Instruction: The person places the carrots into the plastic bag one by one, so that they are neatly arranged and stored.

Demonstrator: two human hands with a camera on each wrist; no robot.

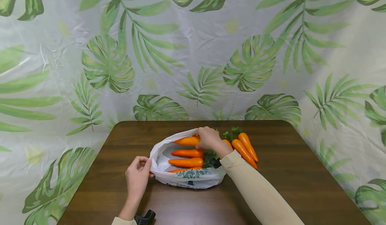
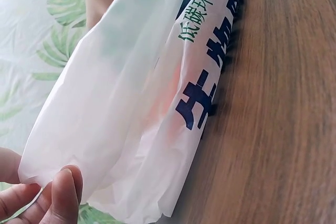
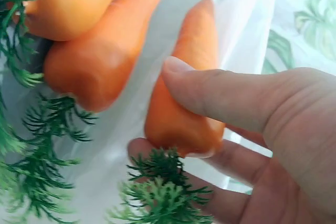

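Observation:
A white plastic bag (image 1: 200, 183) with green and dark print lies on the table, its mouth spread wide. At its left end my left hand (image 1: 138, 175) pinches the rim; the left wrist view shows thumb (image 2: 65, 195) and fingers on the thin plastic. My right hand (image 1: 210, 139) reaches over the far rim and grips an orange carrot (image 1: 185, 141) by its thick leafy end, thumb on top in the right wrist view. Several other carrots (image 1: 186, 162) lie inside the bag, tips pointing left, green tops (image 3: 50, 129) to the right.
Right of the bag, more carrots (image 1: 245, 153) with green tops (image 1: 229, 135) lie on the brown wooden table (image 1: 289, 178), partly behind my right forearm. Close to my left wrist is a black strap-like object (image 1: 146, 217). A leaf-print cloth (image 1: 202, 50) hangs behind the table.

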